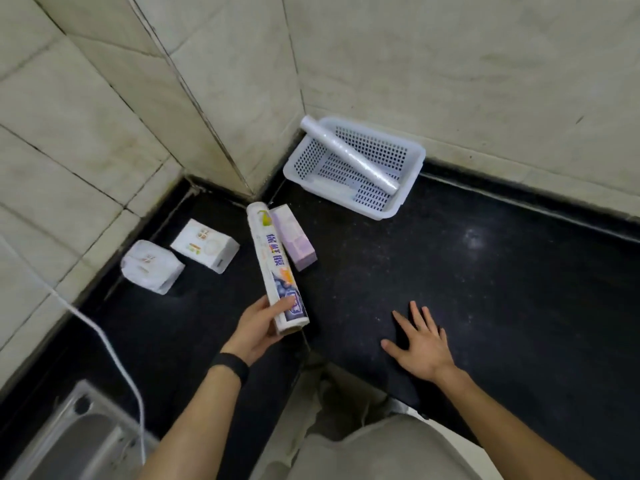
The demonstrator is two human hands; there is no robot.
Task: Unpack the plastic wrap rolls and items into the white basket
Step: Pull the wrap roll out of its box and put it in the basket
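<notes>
1. In the lower middle of the frame, the left hand (258,327) has the printed plastic wrap roll (273,261) by its near end. Fingers are curled under it, the thumb is over the top, and the far end points up toward the wall corner.
2. The right hand (420,344) is out at lower right, fingers spread and straight, palm down over the dark bench (485,271). It holds nothing, and I can't tell if it's pressing on the surface or just above it.
3. The white basket (420,157) sits in the upper middle, tucked against the tiled wall. One bare roll (349,154) lies slantwise in it, its top end poking over the rim.
4. My read on handling: this roll looks light and stiff, a rigid tube that won't sag. The printed sleeve looks glossy, so it could slip, and an end grip lets the long far end swing.
5. A hold nearer the middle would balance it better. To strip the sleeve, I'd pinch it at an open end while the other hand steadies the tube.
6. Waiting on the bench is a purple box (298,240) just beside the held roll, firm-edged and easy to take by its long sides.
7. Two white packets (204,244) (152,266) at middle left look soft and crinkly, best pinched lightly.
</notes>
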